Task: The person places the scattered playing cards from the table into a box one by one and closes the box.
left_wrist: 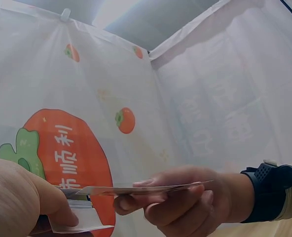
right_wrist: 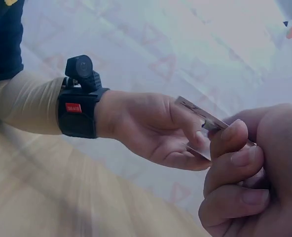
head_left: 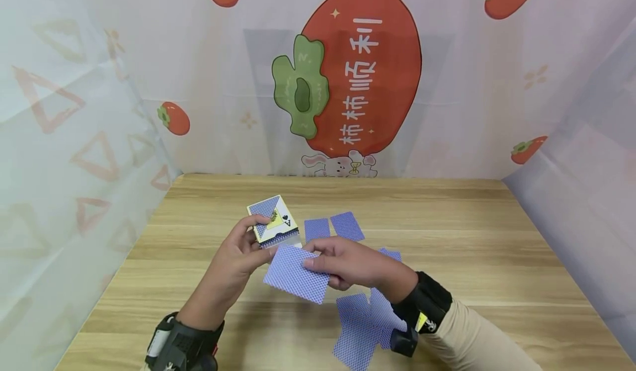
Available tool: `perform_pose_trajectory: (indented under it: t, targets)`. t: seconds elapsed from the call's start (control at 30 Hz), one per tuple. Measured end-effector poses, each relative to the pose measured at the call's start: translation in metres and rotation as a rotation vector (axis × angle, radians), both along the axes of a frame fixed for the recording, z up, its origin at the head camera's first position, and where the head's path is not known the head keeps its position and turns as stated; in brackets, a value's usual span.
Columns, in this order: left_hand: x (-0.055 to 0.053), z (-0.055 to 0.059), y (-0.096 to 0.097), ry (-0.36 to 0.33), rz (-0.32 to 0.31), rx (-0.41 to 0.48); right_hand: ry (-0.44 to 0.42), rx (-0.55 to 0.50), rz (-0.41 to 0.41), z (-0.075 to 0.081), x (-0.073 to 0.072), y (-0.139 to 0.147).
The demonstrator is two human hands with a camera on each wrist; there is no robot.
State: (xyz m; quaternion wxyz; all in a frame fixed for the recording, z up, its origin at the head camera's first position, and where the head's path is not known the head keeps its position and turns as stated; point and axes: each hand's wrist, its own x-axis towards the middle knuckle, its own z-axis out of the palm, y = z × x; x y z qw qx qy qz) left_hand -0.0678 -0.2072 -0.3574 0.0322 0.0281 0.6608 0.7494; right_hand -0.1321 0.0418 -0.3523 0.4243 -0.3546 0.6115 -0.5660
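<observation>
A black strap wraps the person's left wrist, low in the head view. The left hand has its fingers curled round a card box printed with a letter A. Just beside it, the right hand pinches blue-patterned playing cards between thumb and curled fingers; how many cannot be told. Two loose cards lie on the desk beyond the right hand; others lie nearer, partly under its wrist. A persimmon-printed curtain hangs behind.
</observation>
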Motion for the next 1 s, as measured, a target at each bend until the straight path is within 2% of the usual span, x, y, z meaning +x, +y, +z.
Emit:
perform_pose_trajectory:
  t: [0.1,0.2,0.33,0.47,0.53,0.63,0.77,0.87,1.0]
  targets:
    - [0.0,-0.001,-0.001,0.01,-0.014,0.013,-0.062,-0.001,-0.075,-0.003,0.0,0.001]
    - [-0.001,-0.002,-0.001,0.017,-0.023,0.02,-0.122,-0.031,-0.101,-0.005,0.001,0.001]
    - [-0.001,-0.003,-0.002,0.02,-0.017,0.013,-0.172,-0.089,-0.083,-0.005,0.004,0.0]
    - [-0.002,-0.003,-0.003,0.022,0.009,0.014,-0.184,-0.125,-0.053,-0.006,0.008,-0.001]
    - [-0.002,-0.003,-0.002,0.019,0.013,0.013,-0.168,-0.119,-0.065,-0.005,0.009,-0.002]
    - [-0.002,-0.003,0.0,0.01,0.002,0.013,-0.104,-0.081,-0.136,-0.004,0.011,-0.005]
    - [-0.001,-0.003,0.003,-0.015,-0.017,0.018,0.019,0.002,-0.307,-0.004,0.01,-0.011]
    - [0.0,-0.004,0.006,-0.035,-0.033,0.006,0.08,0.055,-0.445,-0.006,0.006,-0.016]
    - [0.001,-0.005,0.007,-0.049,-0.037,-0.023,0.145,0.078,-0.55,-0.011,0.001,-0.018]
